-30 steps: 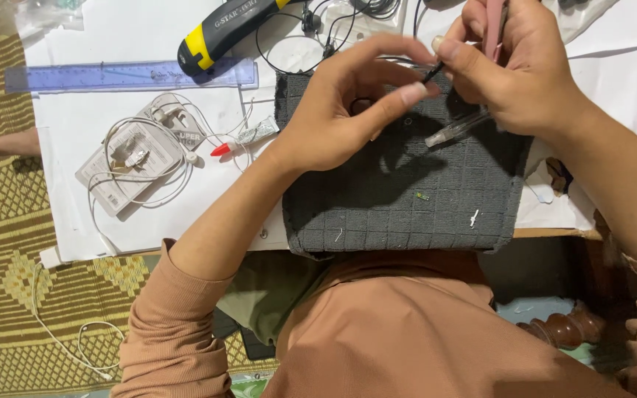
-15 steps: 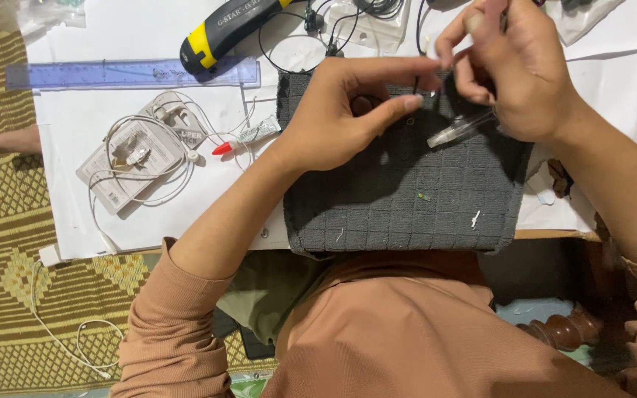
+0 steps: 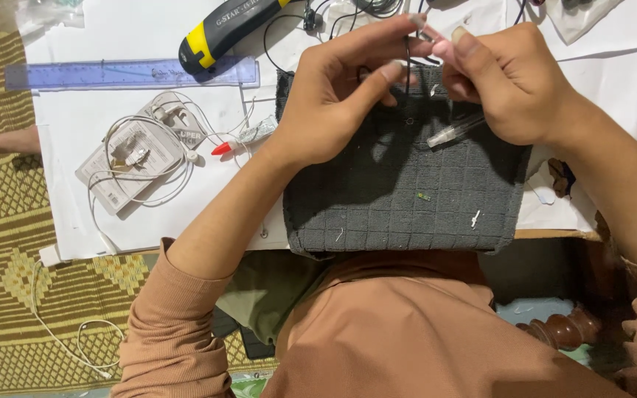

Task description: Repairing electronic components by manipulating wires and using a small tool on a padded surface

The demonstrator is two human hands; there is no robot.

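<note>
Both your hands meet over the far edge of the grey cloth (image 3: 399,191) on the desk (image 3: 149,221). Left hand (image 3: 340,103) and right hand (image 3: 517,88): fingers pinched together on a thin black wire (image 3: 407,63) and a small pale part, too small to identify. A clear tube (image 3: 455,131) lies under your right hand. Ruler (image 3: 127,74) and white earphones (image 3: 141,158) lie left of the cloth, untouched. Joining work looks midway, not finished.

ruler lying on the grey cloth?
No, the blue ruler lies on the white paper to the left of the grey cloth, apart from it.
</note>
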